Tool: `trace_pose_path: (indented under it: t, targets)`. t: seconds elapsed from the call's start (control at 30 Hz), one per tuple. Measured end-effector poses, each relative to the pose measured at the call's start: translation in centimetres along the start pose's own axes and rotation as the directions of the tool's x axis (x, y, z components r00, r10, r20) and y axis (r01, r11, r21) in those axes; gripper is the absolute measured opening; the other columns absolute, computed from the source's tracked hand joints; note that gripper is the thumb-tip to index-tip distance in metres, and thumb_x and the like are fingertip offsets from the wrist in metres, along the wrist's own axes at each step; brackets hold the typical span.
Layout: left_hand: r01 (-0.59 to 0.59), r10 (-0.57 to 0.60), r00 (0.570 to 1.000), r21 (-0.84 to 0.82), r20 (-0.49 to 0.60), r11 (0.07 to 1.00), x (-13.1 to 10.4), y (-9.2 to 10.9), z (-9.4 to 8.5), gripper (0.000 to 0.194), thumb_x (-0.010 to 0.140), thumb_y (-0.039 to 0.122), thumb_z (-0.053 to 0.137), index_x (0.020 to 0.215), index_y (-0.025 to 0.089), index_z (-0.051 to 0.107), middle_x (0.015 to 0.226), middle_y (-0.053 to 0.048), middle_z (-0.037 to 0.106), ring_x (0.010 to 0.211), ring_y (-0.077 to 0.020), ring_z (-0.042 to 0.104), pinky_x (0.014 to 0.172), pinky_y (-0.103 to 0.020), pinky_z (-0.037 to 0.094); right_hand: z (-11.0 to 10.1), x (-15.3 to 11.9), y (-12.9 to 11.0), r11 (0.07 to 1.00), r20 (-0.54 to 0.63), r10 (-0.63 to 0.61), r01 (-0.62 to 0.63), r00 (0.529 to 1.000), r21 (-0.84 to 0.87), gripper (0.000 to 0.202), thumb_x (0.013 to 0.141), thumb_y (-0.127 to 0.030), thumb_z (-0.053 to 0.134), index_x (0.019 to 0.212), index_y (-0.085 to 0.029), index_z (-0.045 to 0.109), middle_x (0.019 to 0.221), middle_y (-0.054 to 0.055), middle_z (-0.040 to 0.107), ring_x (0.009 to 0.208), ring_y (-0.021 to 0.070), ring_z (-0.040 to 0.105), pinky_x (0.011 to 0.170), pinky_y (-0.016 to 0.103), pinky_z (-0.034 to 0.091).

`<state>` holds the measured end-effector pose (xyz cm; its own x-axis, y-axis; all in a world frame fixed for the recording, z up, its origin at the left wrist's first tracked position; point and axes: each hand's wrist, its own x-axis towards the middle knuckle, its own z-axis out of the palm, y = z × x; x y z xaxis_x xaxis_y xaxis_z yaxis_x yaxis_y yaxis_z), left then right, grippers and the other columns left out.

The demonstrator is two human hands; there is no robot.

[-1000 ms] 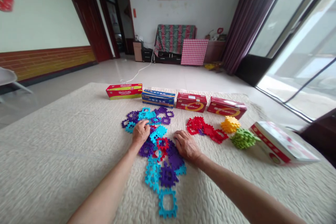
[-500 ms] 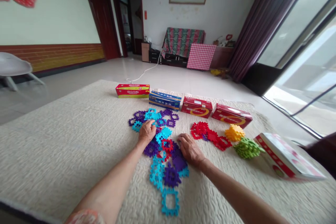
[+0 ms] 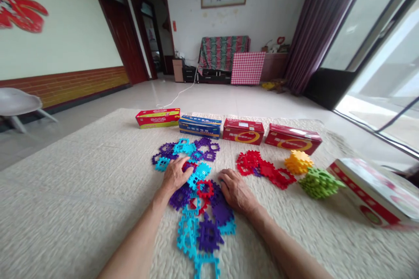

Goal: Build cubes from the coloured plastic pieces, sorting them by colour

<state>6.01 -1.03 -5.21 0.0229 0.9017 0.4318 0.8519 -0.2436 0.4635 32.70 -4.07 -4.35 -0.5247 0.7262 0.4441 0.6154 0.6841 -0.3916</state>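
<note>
A pile of interlocking plastic building pieces lies flat on the cream quilted cover, mixed in blue, purple and red. Over its left middle is my left hand [image 3: 176, 176], thumb and fingers apart, by a small red and purple piece [image 3: 189, 166] and a light blue piece [image 3: 199, 176]. My right hand [image 3: 238, 191] rests at the pile's right edge, beside a purple piece [image 3: 222, 212]. Its fingers are loosely bent and no piece shows in them. Nearest me in the pile are a purple piece [image 3: 209, 235] and a light blue frame-shaped piece [image 3: 207, 263].
Red pieces [image 3: 266, 168], a yellow stack [image 3: 298, 162] and a green stack [image 3: 320, 182] sit on the right. Behind stand a red-and-green box [image 3: 158, 117], a blue box [image 3: 200, 127] and two dark red boxes [image 3: 243, 131]. A white-and-red box [image 3: 376, 192] lies far right.
My left hand has come back slightly toward me from the light blue pieces, and its thumb and fingers have spread. My right hand stays by the purple pieces. The view has shifted a little.
</note>
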Motion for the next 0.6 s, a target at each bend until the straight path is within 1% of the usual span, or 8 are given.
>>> trace_pose_path:
  t: [0.1, 0.2, 0.3, 0.37, 0.43, 0.5, 0.6]
  targets:
    - [0.103, -0.097, 0.994, -0.113, 0.053, 0.988, 0.1, 0.1, -0.3, 0.043, 0.072, 0.026, 0.059, 0.114, 0.02, 0.067, 0.107, -0.007, 0.069, 0.092, -0.022, 0.064, 0.089, -0.036, 0.05, 0.3, 0.2, 0.3, 0.998, -0.025, 0.038, -0.037, 0.999, 0.054, 0.024, 0.088, -0.01, 0.043, 0.104, -0.018, 0.059, 0.107, 0.01, 0.062, 0.1, 0.021, 0.055, 0.093, 0.038, 0.045]
    - [0.182, -0.182, 0.983, -0.291, 0.027, 0.939, 0.4, 0.2, -0.3, 0.048, 0.065, 0.017, 0.057, 0.112, 0.02, 0.067, 0.1, -0.005, 0.069, 0.079, -0.0167, 0.062, 0.079, -0.03, 0.052, 1.1, 0.9, 0.1, 0.988, -0.064, 0.097, -0.088, 0.993, 0.129, 0.028, 0.085, -0.008, 0.042, 0.105, -0.017, 0.059, 0.106, 0.01, 0.064, 0.098, 0.0206, 0.058, 0.091, 0.037, 0.046]
    - [0.236, -0.271, 0.963, -0.472, -0.006, 0.85, 0.6, 0.2, -0.2, 0.048, 0.063, 0.017, 0.057, 0.109, 0.019, 0.068, 0.089, -0.002, 0.067, 0.069, -0.0131, 0.058, 0.069, -0.026, 0.05, 2.1, 1.9, -0.5, 0.975, -0.053, 0.089, -0.076, 0.995, 0.207, 0.028, 0.085, -0.009, 0.041, 0.105, -0.017, 0.059, 0.102, 0.01, 0.066, 0.096, 0.0195, 0.06, 0.09, 0.036, 0.047]
    - [0.273, -0.328, 0.945, -0.572, 0.008, 0.773, 0.7, 0.0, -0.3, 0.046, 0.062, 0.019, 0.058, 0.108, 0.018, 0.068, 0.082, 0.0, 0.065, 0.065, -0.0116, 0.055, 0.063, -0.024, 0.048, 2.6, 2.5, -1.0, 0.967, -0.041, 0.066, -0.054, 0.997, 0.25, 0.027, 0.086, -0.012, 0.04, 0.105, -0.017, 0.06, 0.1, 0.009, 0.067, 0.095, 0.0193, 0.061, 0.09, 0.036, 0.047]
    - [0.296, -0.377, 0.926, -0.66, 0.021, 0.69, 0.9, -0.2, -0.6, 0.045, 0.061, 0.021, 0.06, 0.105, 0.017, 0.068, 0.079, 0.001, 0.064, 0.064, -0.0107, 0.055, 0.061, -0.022, 0.046, 2.7, 2.7, -1.4, 0.955, -0.041, 0.062, -0.048, 0.997, 0.293, 0.027, 0.087, -0.014, 0.04, 0.104, -0.018, 0.061, 0.1, 0.008, 0.068, 0.095, 0.0194, 0.062, 0.089, 0.036, 0.047]
    - [0.292, -0.417, 0.909, -0.737, 0.014, 0.61, 1.0, -0.3, -1.1, 0.046, 0.06, 0.024, 0.063, 0.105, 0.015, 0.067, 0.078, 0.001, 0.063, 0.065, -0.0102, 0.055, 0.061, -0.021, 0.045, 2.5, 2.7, -1.7, 0.93, -0.06, 0.131, -0.102, 0.99, 0.352, 0.027, 0.089, -0.018, 0.04, 0.104, -0.019, 0.062, 0.1, 0.007, 0.069, 0.094, 0.0186, 0.063, 0.087, 0.033, 0.048]
    - [0.279, -0.47, 0.883, -0.812, 0.007, 0.512, 1.3, -0.2, -1.7, 0.052, 0.06, 0.029, 0.066, 0.109, 0.014, 0.064, 0.081, 0.0, 0.063, 0.068, -0.0106, 0.057, 0.062, -0.022, 0.046, 2.0, 2.5, -2.0, 0.875, -0.101, 0.3, -0.231, 0.948, 0.426, 0.028, 0.091, -0.026, 0.04, 0.105, -0.019, 0.063, 0.094, 0.004, 0.07, 0.088, 0.0178, 0.065, 0.08, 0.03, 0.051]
